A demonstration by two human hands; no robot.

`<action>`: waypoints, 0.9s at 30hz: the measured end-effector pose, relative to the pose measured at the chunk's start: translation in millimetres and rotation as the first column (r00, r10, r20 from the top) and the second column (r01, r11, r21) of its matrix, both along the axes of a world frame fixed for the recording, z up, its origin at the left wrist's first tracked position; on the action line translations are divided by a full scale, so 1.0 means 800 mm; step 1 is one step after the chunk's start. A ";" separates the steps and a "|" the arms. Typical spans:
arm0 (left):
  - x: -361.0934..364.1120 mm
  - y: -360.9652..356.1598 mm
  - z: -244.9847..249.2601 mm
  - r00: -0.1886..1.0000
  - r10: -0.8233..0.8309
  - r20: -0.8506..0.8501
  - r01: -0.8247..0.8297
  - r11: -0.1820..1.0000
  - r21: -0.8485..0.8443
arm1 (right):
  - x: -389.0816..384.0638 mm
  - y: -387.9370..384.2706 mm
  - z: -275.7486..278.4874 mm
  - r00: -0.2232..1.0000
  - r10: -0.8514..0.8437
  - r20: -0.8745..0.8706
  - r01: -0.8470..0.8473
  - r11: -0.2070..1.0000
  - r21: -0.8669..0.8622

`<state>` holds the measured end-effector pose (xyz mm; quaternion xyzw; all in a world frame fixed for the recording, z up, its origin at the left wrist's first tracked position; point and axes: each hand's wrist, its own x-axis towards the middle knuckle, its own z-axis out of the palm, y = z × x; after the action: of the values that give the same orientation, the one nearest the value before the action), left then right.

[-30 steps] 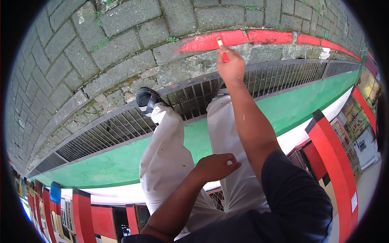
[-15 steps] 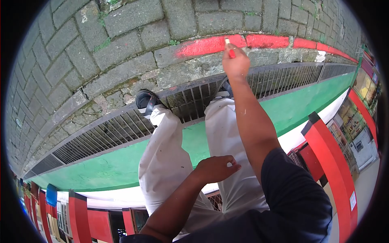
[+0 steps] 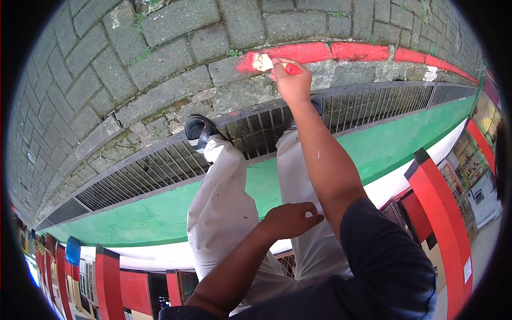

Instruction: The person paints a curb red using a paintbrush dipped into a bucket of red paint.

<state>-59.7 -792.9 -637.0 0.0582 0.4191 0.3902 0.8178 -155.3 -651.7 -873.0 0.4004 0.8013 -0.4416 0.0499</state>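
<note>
My right hand (image 3: 293,82) grips a paintbrush (image 3: 262,62), its pale head pressed against the kerb and its red handle end showing above the fingers. Beneath the brush lies the left end of a band of wet-looking red paint (image 3: 301,52) on the kerb stones. Bare grey kerb stone (image 3: 224,72) continues to the left of that end. My left hand (image 3: 290,220) hangs loosely curled over my white trousers, thumb and finger forming a small loop with nothing visible in it.
Grey paving blocks (image 3: 176,21) spread beyond the kerb. A metal drain grate (image 3: 154,154) runs under my sandalled feet (image 3: 200,130). Behind it stand a green low wall (image 3: 133,213) and red pillars (image 3: 440,213). A blue container (image 3: 73,250) is at lower left.
My right hand has moved left with the paintbrush, from the middle of the painted stone to the paint's left end. The brush now lies flatter. My left hand stays nearly in place.
</note>
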 end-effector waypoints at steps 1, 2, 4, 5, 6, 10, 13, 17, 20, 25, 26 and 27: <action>0.004 0.001 -0.002 1.000 0.007 -0.010 -0.007 1.000 -0.003 | -0.004 -0.005 -0.004 0.999 -0.024 0.026 0.025 0.999 -0.034; 0.006 0.001 -0.003 1.000 0.013 -0.017 -0.013 1.000 -0.008 | -0.004 0.006 0.000 0.993 0.059 0.098 -0.071 0.990 0.120; 0.006 0.000 -0.002 0.998 0.036 -0.045 -0.036 0.999 -0.012 | -0.026 0.015 0.027 0.981 0.112 0.161 -0.154 0.948 0.280; 0.007 0.001 -0.002 0.997 0.050 -0.054 -0.051 0.999 -0.010 | -0.031 0.018 0.033 0.970 0.136 0.199 -0.201 0.912 0.357; 0.009 0.002 -0.002 0.998 0.050 -0.045 -0.050 0.999 -0.009 | -0.031 0.017 0.036 0.975 0.152 0.160 -0.202 0.905 0.375; 0.022 0.008 -0.006 0.998 0.048 -0.040 -0.048 0.999 -0.005 | -0.021 -0.029 0.030 0.971 0.219 -0.095 -0.216 0.976 0.034; 0.012 0.006 -0.005 0.998 0.012 -0.066 -0.013 1.000 -0.021 | -0.020 -0.009 0.008 0.978 0.181 0.103 -0.198 0.961 0.192; 0.005 0.005 -0.002 0.999 -0.028 -0.037 0.028 1.000 0.002 | -0.028 0.050 0.026 0.970 0.146 0.192 -0.228 0.817 0.529; -0.008 0.006 -0.001 0.997 -0.081 -0.014 0.081 0.996 -0.028 | -0.007 0.048 0.019 0.923 0.359 0.138 -0.366 0.714 0.597; 0.005 0.011 -0.003 0.994 -0.064 -0.085 0.062 0.998 -0.021 | 0.033 -0.067 0.017 0.727 0.640 -0.249 -0.638 0.763 0.102; 0.005 0.010 -0.002 0.994 -0.068 -0.091 0.066 0.997 -0.029 | 0.034 -0.067 0.018 0.794 0.551 -0.258 -0.564 0.825 0.029; 0.006 0.009 -0.003 0.994 -0.067 -0.085 0.065 0.998 -0.025 | 0.036 -0.066 0.017 0.851 0.457 -0.259 -0.483 0.874 -0.046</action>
<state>-55.1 -785.4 -639.1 0.0795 0.4560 0.3555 0.8120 -126.8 -704.7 -859.3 0.1324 0.8496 -0.5040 0.0811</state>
